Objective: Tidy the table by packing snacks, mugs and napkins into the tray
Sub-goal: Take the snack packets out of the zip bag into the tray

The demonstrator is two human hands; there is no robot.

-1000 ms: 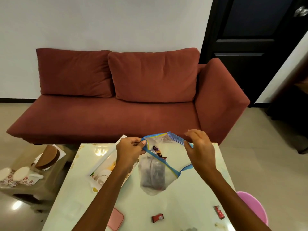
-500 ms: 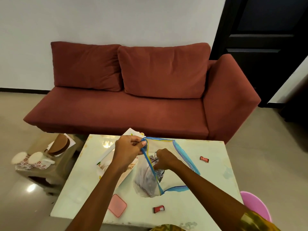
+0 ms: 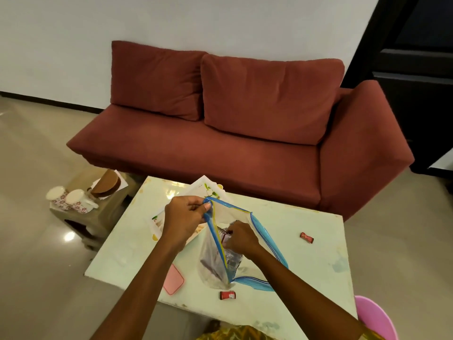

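A clear zip bag [image 3: 259, 231] with a blue rim stands open on the pale table [image 3: 316, 271]. My left hand [image 3: 185, 220] pinches its rim at the far corner. My right hand [image 3: 241, 239] is inside the bag's mouth, fingers closed on a snack packet [image 3: 224, 238]. More packets lie in the bag's bottom. A white tray [image 3: 208, 188] with a floral print lies partly under my left hand. Two small red snacks rest loose on the table, one at the right [image 3: 307, 237] and one near the front edge [image 3: 228, 295].
A pink flat lid [image 3: 173, 279] lies by my left forearm. Two floral mugs [image 3: 69, 200] and a brown round object [image 3: 107, 185] sit on a low stool left of the table. A red sofa [image 3: 245, 133] stands behind. A pink stool [image 3: 375, 317] is at the right.
My right hand let go of the bag's rim and went down into the bag onto a packet. My left hand kept its hold. The view shifted right and back.
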